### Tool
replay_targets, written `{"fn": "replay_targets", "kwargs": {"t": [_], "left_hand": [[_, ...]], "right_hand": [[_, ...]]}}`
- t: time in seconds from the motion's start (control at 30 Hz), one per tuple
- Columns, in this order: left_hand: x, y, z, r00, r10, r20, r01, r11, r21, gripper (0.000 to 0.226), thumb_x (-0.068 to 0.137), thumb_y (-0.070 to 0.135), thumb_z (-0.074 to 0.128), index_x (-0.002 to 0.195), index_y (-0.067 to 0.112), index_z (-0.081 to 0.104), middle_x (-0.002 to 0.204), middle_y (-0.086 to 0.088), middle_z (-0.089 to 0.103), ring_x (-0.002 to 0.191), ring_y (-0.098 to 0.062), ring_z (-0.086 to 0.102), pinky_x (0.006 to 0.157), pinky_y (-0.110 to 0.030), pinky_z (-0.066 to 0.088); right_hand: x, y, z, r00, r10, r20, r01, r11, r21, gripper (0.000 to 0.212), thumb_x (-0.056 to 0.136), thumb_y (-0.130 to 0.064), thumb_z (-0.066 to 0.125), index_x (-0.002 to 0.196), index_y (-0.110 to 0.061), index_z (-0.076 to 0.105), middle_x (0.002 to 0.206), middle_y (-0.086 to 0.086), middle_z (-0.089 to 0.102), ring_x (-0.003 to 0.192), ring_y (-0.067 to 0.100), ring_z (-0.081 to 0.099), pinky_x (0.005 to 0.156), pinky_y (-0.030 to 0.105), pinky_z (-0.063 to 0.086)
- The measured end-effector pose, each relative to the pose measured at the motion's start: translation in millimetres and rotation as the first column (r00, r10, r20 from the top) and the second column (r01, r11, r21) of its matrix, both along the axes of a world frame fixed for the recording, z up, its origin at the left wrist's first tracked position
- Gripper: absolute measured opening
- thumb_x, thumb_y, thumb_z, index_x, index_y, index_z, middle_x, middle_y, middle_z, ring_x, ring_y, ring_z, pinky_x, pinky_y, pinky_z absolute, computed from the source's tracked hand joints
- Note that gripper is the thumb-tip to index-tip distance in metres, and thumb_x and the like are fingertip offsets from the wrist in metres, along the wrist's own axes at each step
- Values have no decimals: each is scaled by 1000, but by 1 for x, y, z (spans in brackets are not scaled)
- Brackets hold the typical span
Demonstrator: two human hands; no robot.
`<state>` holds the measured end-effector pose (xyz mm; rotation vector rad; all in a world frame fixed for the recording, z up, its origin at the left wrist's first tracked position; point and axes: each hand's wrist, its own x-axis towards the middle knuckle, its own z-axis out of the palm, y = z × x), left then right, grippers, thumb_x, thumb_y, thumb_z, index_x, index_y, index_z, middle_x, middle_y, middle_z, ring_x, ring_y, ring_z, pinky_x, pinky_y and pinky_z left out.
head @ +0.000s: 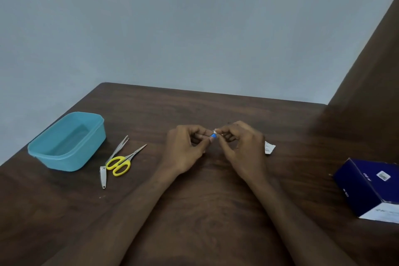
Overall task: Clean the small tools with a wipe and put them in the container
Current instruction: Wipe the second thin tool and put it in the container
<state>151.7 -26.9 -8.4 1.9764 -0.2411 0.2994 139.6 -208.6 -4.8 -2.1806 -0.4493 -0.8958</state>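
Note:
Over the middle of the dark wooden table (pixel 216 190), my left hand (pixel 185 147) and my right hand (pixel 239 144) meet fingertip to fingertip. Together they pinch a small blue and white wipe packet (pixel 213 135). At the left stands an open turquoise container (pixel 67 142), nothing visible inside it. Beside it lie metal tweezers (pixel 118 149), yellow-handled scissors (pixel 124 161) and a nail clipper (pixel 102 176). Neither hand touches these tools.
A torn white piece of wrapper (pixel 269 147) lies just right of my right hand. A dark blue box (pixel 371 188) sits at the right edge. A brown panel (pixel 367 75) rises at the back right. The grey wall stands behind the table.

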Motion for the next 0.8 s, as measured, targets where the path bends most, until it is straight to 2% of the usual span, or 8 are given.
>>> {"fn": "replay_targets", "kwargs": {"t": [0.07,0.13,0.23,0.33,0.43,0.6,0.7,0.8], "left_hand": [[1,1,-1,1000,31,-2,-31,999,-30,8,91,18,85,95,25,87,75,10,81,61,-10,77,62,-24,62],[2,2,-1,999,47,4,-47,998,-40,6,90,21,86,93,26,87,74,12,80,60,-4,75,62,-22,61],[1,1,-2,1000,13,22,-13,1000,-5,8,89,20,87,95,25,87,76,13,81,63,3,73,65,-19,61],[1,0,-2,1000,3,28,-4,1000,12,7,88,18,87,94,22,88,76,13,81,65,5,74,67,-20,61],[2,1,-1,1000,17,16,-17,1000,-14,7,89,20,87,95,25,87,76,13,81,60,6,70,64,-18,59],[0,1,0,1000,-10,23,9,1000,20,9,90,18,85,96,25,87,77,13,81,63,6,72,63,-13,56],[1,1,0,1000,-5,7,5,1000,14,8,90,17,85,95,24,87,76,11,81,59,6,71,61,-14,55],[1,0,0,1000,12,7,-12,1000,2,7,90,19,86,94,24,87,75,11,80,56,4,70,60,-17,57]], "right_hand": [[0,-3,-1,999,-48,-3,48,999,-24,19,80,-1,83,85,-19,78,79,-4,67,67,6,62,66,26,54],[-3,-6,2,996,-81,31,81,997,14,16,81,-3,84,84,-18,78,77,-5,68,67,5,63,67,20,53],[-9,-4,7,995,-20,98,20,1000,4,11,87,-5,83,91,-15,80,86,-4,74,74,3,67,74,16,53],[-4,2,2,1000,9,25,-7,998,-55,15,82,-2,85,87,-15,79,83,-4,74,71,7,67,71,25,56],[0,0,-1,996,-78,-33,77,996,-51,17,77,-5,85,80,-19,76,74,-5,70,63,8,65,65,37,57],[-6,0,3,999,-18,36,18,1000,-5,13,85,-4,84,90,-15,80,86,-4,74,74,5,68,72,19,54],[1,0,-3,997,-64,-43,62,998,-28,17,81,-3,84,87,-19,80,80,-5,71,68,4,65,69,25,55],[-1,-2,0,993,-113,-15,113,994,8,16,78,-5,84,81,-19,77,74,-7,68,64,5,62,65,28,56]]}}
